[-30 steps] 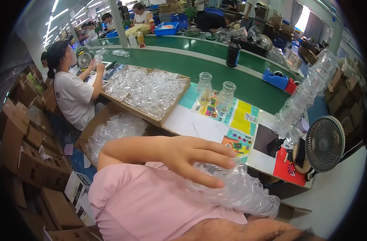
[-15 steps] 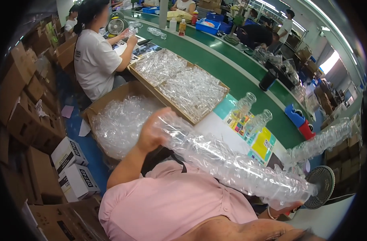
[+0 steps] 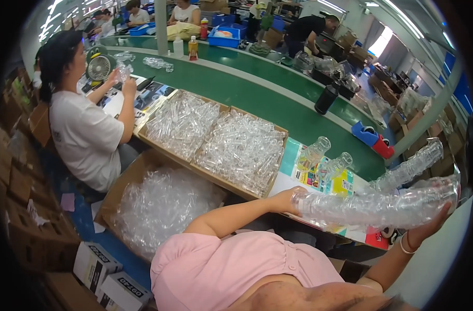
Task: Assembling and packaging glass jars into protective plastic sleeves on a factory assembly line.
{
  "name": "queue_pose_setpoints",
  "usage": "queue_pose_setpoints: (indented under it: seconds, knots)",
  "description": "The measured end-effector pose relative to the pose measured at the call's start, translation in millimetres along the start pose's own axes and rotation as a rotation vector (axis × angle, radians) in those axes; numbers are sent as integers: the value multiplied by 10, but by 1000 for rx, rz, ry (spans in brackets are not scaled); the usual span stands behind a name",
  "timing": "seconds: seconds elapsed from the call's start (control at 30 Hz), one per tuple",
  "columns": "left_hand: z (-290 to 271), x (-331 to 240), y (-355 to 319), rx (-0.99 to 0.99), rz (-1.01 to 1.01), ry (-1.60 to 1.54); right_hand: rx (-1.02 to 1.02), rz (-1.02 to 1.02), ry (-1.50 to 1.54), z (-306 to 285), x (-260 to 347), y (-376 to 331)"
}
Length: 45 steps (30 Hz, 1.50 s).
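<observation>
Across my front I hold a long stack of clear plastic pieces point(image 3: 371, 208), nested one into another and lying nearly level. My left hand point(image 3: 286, 201) is closed round its left end. Its right end rests against my right hand point(image 3: 429, 226), which grips it from below, the fingers partly hidden behind the clear plastic. A second clear nested stack point(image 3: 412, 167) leans up to the right beyond it. Two waisted clear plastic pieces point(image 3: 314, 153) stand on the bright printed sheets point(image 3: 293, 150) at the bench just past my hands.
Two shallow cardboard trays point(image 3: 196, 161) of small clear parts sit on the bench. Below them is a large carton point(image 3: 109, 207) of clear plastic pieces. A co-worker point(image 3: 86, 135) sits at left beside a small fan point(image 3: 99, 67). A black bottle point(image 3: 327, 98) stands on the green conveyor point(image 3: 236, 88).
The stack has swung from a steep slant to nearly level and moved right with both hands. My left hand has come away from above the carton, and my right hand shows more fully.
</observation>
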<state>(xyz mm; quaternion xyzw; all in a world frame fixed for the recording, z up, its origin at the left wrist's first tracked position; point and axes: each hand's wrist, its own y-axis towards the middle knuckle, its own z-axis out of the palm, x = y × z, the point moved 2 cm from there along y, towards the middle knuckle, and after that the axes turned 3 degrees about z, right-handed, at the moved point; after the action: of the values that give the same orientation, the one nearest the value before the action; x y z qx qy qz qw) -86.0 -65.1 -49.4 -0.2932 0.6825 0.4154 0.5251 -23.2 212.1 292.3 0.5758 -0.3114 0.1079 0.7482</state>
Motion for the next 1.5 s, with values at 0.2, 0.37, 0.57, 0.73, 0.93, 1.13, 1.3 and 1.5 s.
queue_pose_setpoints:
  seconds: [0.2, 0.37, 0.57, 0.73, 0.93, 1.13, 1.3, 1.5]
  knots:
    - [114, 370, 54, -185, 147, 349, 193, -61, -121, 788, -268, -175]
    - [110, 385, 43, -181, 183, 413, 177, -163, -255, 885, -519, -171]
    - [62, 434, 79, -211, 175, 435, 403, -341, -501, 1466, -373, -73]
    - [23, 430, 108, -294, 199, 448, 577, -386, -568, 1580, -289, 83]
    - [78, 83, 97, -167, 31, 343, 750, -9, -220, 1364, -377, 251]
    - [142, 8, -33, -127, 285, 543, 857, 64, 172, 1181, -741, 228]
    - [11, -936, 354, -224, 296, 320, 1076, 52, 479, 1088, -752, 249]
    - [338, -1211, 546, -215, 52, 233, 1310, 168, 763, 1384, -943, 369]
